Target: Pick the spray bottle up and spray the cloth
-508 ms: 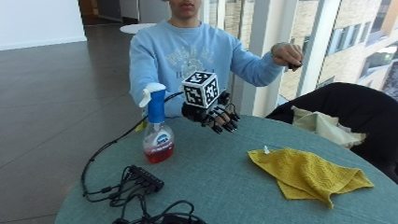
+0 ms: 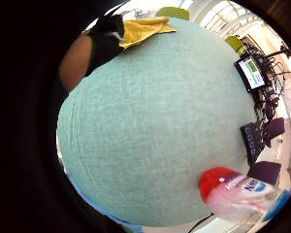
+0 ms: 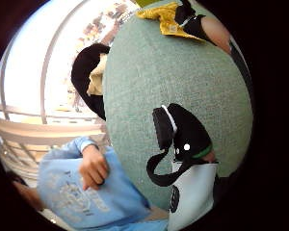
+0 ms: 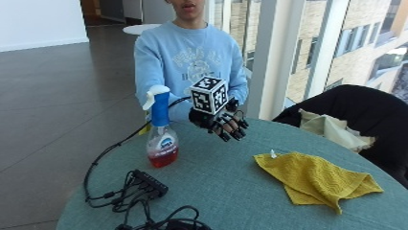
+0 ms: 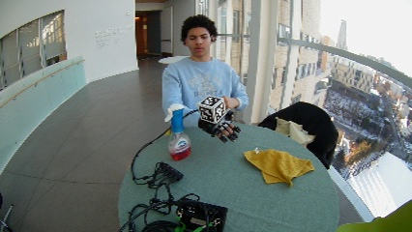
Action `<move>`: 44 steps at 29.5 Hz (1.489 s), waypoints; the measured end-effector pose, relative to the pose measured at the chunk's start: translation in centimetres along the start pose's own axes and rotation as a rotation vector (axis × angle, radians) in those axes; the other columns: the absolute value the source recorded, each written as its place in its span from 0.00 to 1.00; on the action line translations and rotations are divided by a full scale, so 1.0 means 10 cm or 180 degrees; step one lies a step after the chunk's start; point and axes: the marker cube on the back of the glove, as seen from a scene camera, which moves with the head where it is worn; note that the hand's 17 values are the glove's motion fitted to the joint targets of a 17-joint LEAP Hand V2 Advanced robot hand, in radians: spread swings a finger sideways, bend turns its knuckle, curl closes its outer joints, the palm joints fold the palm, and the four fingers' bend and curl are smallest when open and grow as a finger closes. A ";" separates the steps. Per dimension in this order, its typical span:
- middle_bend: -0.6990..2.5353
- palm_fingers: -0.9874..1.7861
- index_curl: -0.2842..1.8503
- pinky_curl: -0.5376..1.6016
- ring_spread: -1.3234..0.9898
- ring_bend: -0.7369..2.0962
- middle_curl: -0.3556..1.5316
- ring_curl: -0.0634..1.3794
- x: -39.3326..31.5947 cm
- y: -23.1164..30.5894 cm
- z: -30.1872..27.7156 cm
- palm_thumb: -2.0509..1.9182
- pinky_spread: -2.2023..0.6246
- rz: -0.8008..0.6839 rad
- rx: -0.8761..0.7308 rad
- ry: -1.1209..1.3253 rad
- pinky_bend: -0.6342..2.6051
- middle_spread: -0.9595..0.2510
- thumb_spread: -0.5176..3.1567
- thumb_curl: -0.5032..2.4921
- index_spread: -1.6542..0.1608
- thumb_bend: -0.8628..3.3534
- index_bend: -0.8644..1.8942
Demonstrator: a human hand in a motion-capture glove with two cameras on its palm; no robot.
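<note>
While the bottle (image 4: 161, 133) stands upright on the table (image 4: 242, 191), the hand (image 4: 224, 123) hovers beside it, fingers spread, cloth (image 4: 315, 179) well apart.

My gloved right hand (image 4: 224, 123) barely shifts above the table, fingers (image 4: 233, 130) spread and holding nothing, a touch nearer the spray bottle (image 4: 161, 129) on its left than half a second ago. My bare left hand (image 3: 93, 167) drops from up by my shoulder and now sits low against my sweatshirt.
</note>
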 end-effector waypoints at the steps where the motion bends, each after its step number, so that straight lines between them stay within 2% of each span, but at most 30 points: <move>1: 0.31 0.58 0.26 0.35 0.56 0.33 0.31 0.16 0.00 0.00 0.00 0.66 0.85 0.0008 -0.0002 0.0013 0.27 0.73 0.41 0.23 0.70 0.27 0.40; 11: 0.30 0.58 0.27 0.37 0.57 0.33 0.34 0.18 0.03 0.21 -0.18 0.66 0.85 0.0126 0.0159 -0.0055 0.27 0.73 0.44 0.24 0.69 0.25 0.38; 24: 0.29 0.59 0.27 0.39 0.57 0.34 0.36 0.21 -0.13 1.19 -0.50 0.66 0.85 0.0354 0.1298 -0.0850 0.27 0.73 0.44 0.25 0.69 0.23 0.36; 26: 0.29 0.59 0.27 0.39 0.57 0.34 0.36 0.22 -0.11 1.30 -0.53 0.66 0.84 0.0510 0.1370 -0.0971 0.27 0.73 0.44 0.25 0.69 0.22 0.36; 29: 0.29 0.60 0.27 0.39 0.57 0.35 0.37 0.22 -0.08 1.58 -0.61 0.67 0.84 0.1043 0.1278 -0.1350 0.27 0.72 0.44 0.25 0.69 0.22 0.36; 31: 0.29 0.61 0.26 0.39 0.57 0.36 0.37 0.23 -0.01 1.75 -0.64 0.67 0.84 0.1158 0.1538 -0.1519 0.27 0.72 0.44 0.25 0.69 0.22 0.36; 35: 0.31 0.65 0.26 0.39 0.56 0.37 0.38 0.24 0.29 1.79 -0.62 0.68 0.84 0.0879 0.2462 -0.1431 0.26 0.72 0.44 0.26 0.70 0.22 0.35; 44: 0.30 0.63 0.25 0.41 0.56 0.37 0.39 0.26 0.82 1.89 -0.59 0.68 0.83 0.1440 0.2824 -0.1411 0.27 0.72 0.44 0.26 0.71 0.21 0.35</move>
